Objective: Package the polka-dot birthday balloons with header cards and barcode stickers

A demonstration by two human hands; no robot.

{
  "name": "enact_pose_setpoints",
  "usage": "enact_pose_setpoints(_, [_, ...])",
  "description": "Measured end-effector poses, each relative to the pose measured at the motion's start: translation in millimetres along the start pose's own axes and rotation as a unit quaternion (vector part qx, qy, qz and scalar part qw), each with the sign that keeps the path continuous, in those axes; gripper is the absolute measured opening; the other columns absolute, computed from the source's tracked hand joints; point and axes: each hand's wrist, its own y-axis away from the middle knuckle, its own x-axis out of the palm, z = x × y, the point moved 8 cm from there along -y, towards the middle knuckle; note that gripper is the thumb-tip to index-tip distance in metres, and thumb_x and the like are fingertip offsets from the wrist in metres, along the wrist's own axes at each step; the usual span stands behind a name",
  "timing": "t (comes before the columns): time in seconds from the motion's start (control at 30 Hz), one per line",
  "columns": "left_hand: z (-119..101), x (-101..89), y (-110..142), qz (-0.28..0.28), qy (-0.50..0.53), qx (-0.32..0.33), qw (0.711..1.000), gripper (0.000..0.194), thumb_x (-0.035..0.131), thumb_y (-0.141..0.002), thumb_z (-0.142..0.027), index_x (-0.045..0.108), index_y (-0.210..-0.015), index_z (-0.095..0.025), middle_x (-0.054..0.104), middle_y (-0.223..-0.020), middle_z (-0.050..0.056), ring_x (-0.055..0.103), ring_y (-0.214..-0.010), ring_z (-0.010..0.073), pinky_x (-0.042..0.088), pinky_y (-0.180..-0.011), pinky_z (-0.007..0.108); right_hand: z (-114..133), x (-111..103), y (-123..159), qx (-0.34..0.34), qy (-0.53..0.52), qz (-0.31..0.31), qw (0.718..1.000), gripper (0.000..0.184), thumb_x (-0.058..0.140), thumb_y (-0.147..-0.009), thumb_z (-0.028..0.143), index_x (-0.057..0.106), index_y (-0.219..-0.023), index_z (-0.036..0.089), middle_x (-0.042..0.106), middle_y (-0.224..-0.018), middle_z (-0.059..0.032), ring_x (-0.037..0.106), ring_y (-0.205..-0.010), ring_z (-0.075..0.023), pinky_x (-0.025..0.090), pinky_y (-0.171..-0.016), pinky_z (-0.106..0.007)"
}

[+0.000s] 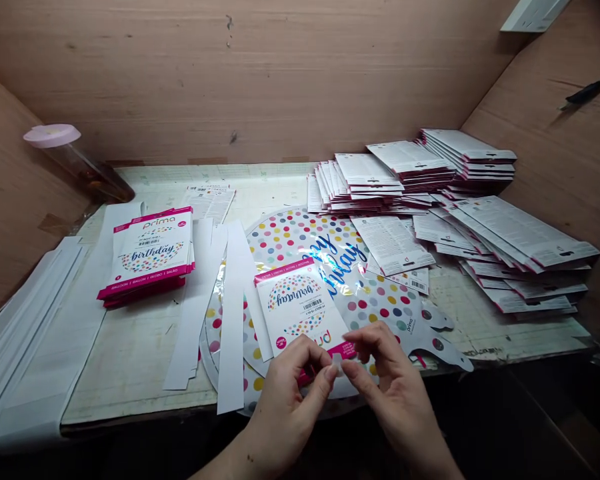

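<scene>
Stacked packets [525,230] on the bench [135,353] look finished; the pink-edged packet [300,303] atop the spotted balloon [283,233] seems underway, the left hand [290,383] pinching a small clear piece [337,360] between its fingers [305,350], the right hand's [397,380] grip unclear.

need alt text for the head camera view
A person's left hand and right hand nearly meet at a birthday balloon packet, over flat polka-dot balloons. A packet stack and white strips lie left; packet piles stand right.
</scene>
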Motion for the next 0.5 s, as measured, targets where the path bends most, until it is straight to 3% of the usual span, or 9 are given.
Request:
enact_pose_setpoints(0.07, [-0.7, 3.1, -3.8, 0.015, -0.026, 0.006, 1.0, 0.019, 0.054, -0.092, -0.037, 0.057, -0.081, -0.023, 0.061, -0.082, 0.004, 0.056, -0.076, 0.0195, 0.045, -0.069, 0.032, 5.7, 2.6, -9.7, -0.002, 0.013, 0.068, 0.998, 0.006, 0.064, -0.088, 0.031, 0.064, -0.092, 0.027, 0.052, -0.085, -0.0007, 0.052, -0.081, -0.0167, 0.043, -0.074, -0.03])
enact_pose_setpoints(0.17, [0.3, 4.4, -11.3, 0.023, -0.037, 0.012, 0.999, 0.016, 0.054, -0.093, -0.035, 0.057, -0.081, -0.024, 0.062, -0.082, 0.003, 0.058, -0.076, 0.0194, 0.047, -0.069, 0.033, 9.5, 3.7, -25.3, 0.005, 0.018, 0.117, 0.993, 0.012, 0.06, -0.09, 0.029, 0.061, -0.08, 0.025, 0.052, -0.08, 0.0001, 0.051, -0.078, -0.0154, 0.042, -0.071, -0.028])
enact_pose_setpoints(0.27, [6.5, -2.7, -20.2, -0.011, -0.032, 0.011, 0.999, 0.013, 0.052, -0.094, -0.033, 0.06, -0.104, -0.029, 0.064, -0.092, 0.003, 0.061, -0.077, 0.0186, 0.051, -0.069, 0.033, 5.6, -0.9, -47.6, 0.01, -0.008, 0.104, 0.994, 0.016, 0.058, -0.091, 0.032, 0.06, -0.078, 0.023, 0.052, -0.079, -0.0001, 0.052, -0.08, -0.0157, 0.042, -0.074, -0.028])
enact_pose_setpoints(0.33, [9.7, -9.9, -26.0, -0.053, -0.08, 0.034, 0.995, 0.03, 0.052, -0.094, -0.03, 0.052, -0.124, -0.032, 0.064, -0.104, 0.005, 0.063, -0.086, 0.0202, 0.054, -0.076, 0.036, -4.5, -5.0, -65.6, 0.03, -0.039, 0.08, 0.996, 0.018, 0.058, -0.09, 0.035, 0.06, -0.078, 0.022, 0.053, -0.079, -0.0002, 0.052, -0.079, -0.0157, 0.042, -0.074, -0.028])
enact_pose_setpoints(0.4, [7.2, -11.4, -30.1, -0.084, -0.193, 0.094, 0.973, 0.038, 0.055, -0.092, -0.027, 0.05, -0.129, -0.03, 0.062, -0.118, 0.008, 0.061, -0.104, 0.0254, 0.053, -0.089, 0.042, -20.9, -3.1, -82.1, 0.08, -0.063, 0.084, 0.991, 0.019, 0.06, -0.088, 0.038, 0.061, -0.08, 0.021, 0.055, -0.079, -0.0005, 0.052, -0.077, -0.0154, 0.043, -0.071, -0.028])
enact_pose_setpoints(0.5, [4.0, 1.4, -31.8, -0.089, -0.357, 0.187, 0.911, 0.038, 0.059, -0.088, -0.024, 0.056, -0.126, -0.022, 0.059, -0.129, 0.013, 0.049, -0.124, 0.0325, 0.046, -0.102, 0.05, -42.5, 6.2, -99.2, 0.135, -0.057, 0.127, 0.981, 0.02, 0.063, -0.085, 0.04, 0.061, -0.082, 0.02, 0.058, -0.078, -0.001, 0.053, -0.074, -0.0154, 0.043, -0.068, -0.028])
